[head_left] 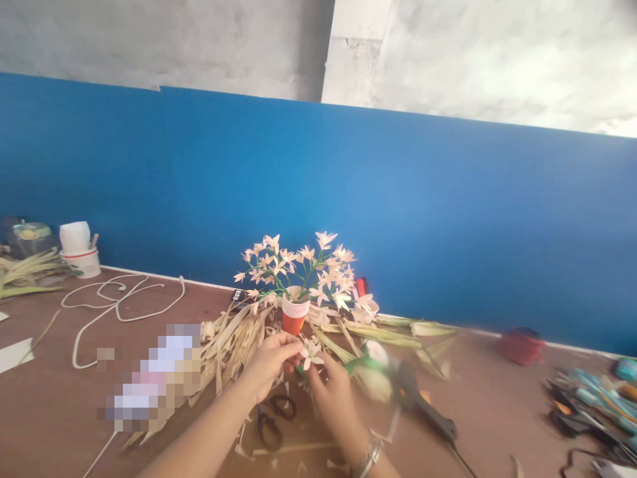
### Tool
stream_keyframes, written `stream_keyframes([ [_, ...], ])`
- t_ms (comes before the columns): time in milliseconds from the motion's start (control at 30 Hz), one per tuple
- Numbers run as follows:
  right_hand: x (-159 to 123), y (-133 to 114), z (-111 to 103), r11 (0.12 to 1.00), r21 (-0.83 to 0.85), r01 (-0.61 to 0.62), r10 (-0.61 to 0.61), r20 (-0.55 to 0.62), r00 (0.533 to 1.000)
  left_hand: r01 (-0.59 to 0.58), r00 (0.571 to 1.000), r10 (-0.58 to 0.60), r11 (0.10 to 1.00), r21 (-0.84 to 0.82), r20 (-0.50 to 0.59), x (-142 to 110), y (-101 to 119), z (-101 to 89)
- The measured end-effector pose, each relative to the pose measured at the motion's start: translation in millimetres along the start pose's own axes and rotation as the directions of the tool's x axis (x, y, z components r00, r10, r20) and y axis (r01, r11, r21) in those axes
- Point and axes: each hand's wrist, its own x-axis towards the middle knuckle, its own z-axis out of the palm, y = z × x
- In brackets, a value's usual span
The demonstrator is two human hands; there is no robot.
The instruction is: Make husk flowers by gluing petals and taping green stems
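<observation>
Between my two hands is a small white husk-like flower (311, 353) with pointed petals. My left hand (271, 362) is closed, its thumb and forefinger pinching at the flower's left edge. Just below the petals, the closed fingers of my right hand (332, 388) hold the flower from the other side. A bit of green shows under it, mostly hidden by the fingers. Right behind stands a red and white paper cup (295, 313), holding green-stemmed branches of similar pale flowers (331, 269). Black-handled scissors (269, 425) lie below my hands among scraps.
Dried husks (233, 342) spread left of the cup, beside a blurred-out object (154, 378). A dark glue gun (425, 405) lies right, near green tape (365, 364). A white cable (117, 302) loops at left. Tangled items (592, 405) lie far right. A blue panel (448, 212) backs the table.
</observation>
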Motion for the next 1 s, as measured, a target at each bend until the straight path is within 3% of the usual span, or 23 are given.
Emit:
stream_keyframes([
  [167, 3.6, 3.1, 1.2, 0.956, 0.270, -0.112, 0.105, 0.040, 0.994, -0.023, 1.000, 0.023, 0.999, -0.044, -0.002, -2.9, 4.1, 4.1],
  [300, 5.1, 12.7, 6.4, 0.833, 0.487, -0.264, 0.213, 0.159, 0.964, -0.068, 0.997, 0.069, 0.998, 0.003, -0.030, -2.2, 3.5, 4.6],
  [400, 4.9, 15.8, 8.0, 0.750, 0.583, -0.311, 0.216, 0.229, 0.949, -0.103, 0.995, 0.104, 0.993, 0.063, -0.008, -1.4, 3.1, 3.9],
  [733, 6.7, 7.4, -0.3, 0.671, 0.639, -0.375, 0.228, 0.303, 0.925, -0.174, 0.982, 0.158, 0.968, 0.179, 0.103, -5.9, 13.4, 1.3],
  [1000, 5.8, 6.8, -1.9, 0.669, 0.632, -0.391, 0.219, 0.336, 0.916, -0.284, 0.958, 0.256, 0.907, 0.312, 0.127, -4.3, 13.0, -0.3],
])
